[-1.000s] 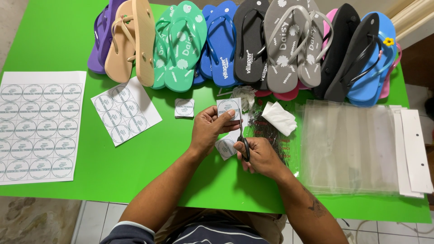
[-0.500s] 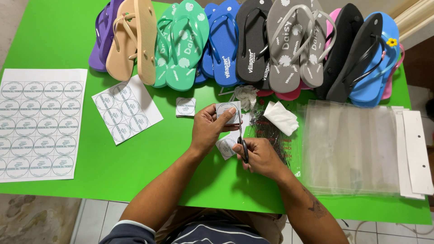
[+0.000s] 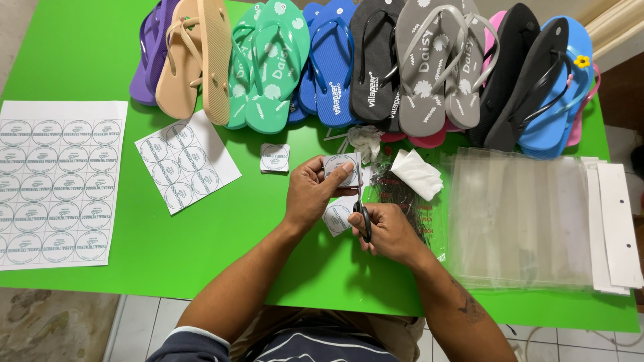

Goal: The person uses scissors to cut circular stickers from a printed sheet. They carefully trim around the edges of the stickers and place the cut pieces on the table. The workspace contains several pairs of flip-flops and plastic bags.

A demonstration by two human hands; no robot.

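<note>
My left hand [image 3: 310,192] pinches a small square paper label [image 3: 340,169] with a round printed mark, held just above the green table [image 3: 100,47]. My right hand [image 3: 389,231] grips black-handled scissors [image 3: 362,209], whose blades run up along the label's right edge. Another cut label [image 3: 337,218] lies on the table under my hands. A further cut label [image 3: 274,158] rests to the left of my left hand.
A large sheet of round labels [image 3: 57,181] lies at the left edge, a smaller sheet [image 3: 184,161] nearer the middle. A row of coloured flip-flops [image 3: 349,60] lines the far side. Clear plastic bags [image 3: 516,218] and white card strips [image 3: 614,221] lie at the right.
The hands stay in nearly the same spot. The scissors have shifted slightly along the label's edge.
</note>
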